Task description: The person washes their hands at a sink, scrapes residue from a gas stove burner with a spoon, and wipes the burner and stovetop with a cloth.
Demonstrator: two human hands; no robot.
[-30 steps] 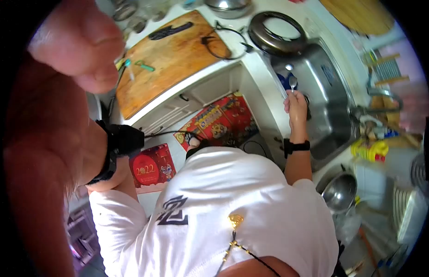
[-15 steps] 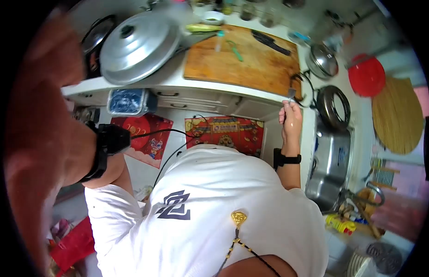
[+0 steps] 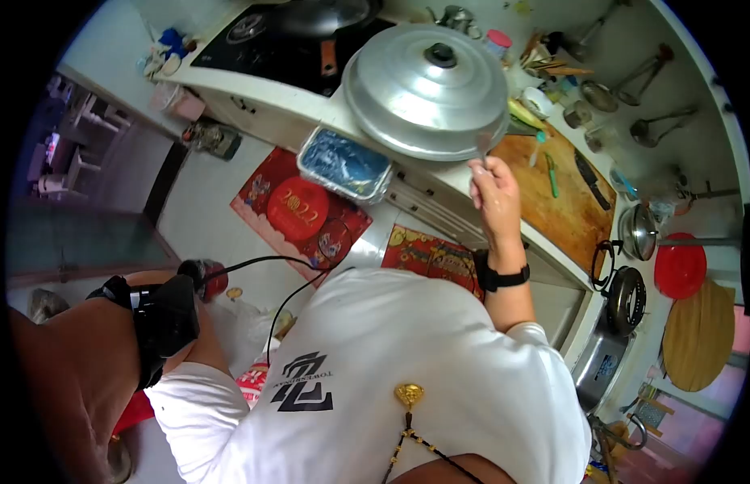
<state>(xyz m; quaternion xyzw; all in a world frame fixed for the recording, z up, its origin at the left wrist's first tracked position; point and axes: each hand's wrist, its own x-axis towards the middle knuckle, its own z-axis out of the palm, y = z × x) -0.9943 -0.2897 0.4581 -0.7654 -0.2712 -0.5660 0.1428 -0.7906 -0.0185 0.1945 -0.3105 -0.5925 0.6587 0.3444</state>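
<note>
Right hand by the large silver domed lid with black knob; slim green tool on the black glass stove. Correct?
No, the slim green tool lies on the brown wooden cutting board, per the head view. Right hand by the silver domed lid stands.

White shirt (image 3: 391,331), black logo (image 3: 303,384), gold pendant (image 3: 408,394).

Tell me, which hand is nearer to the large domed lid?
The right hand, near the front edge of the domed lid; the left hand is well away, at the picture's lower left.
</note>
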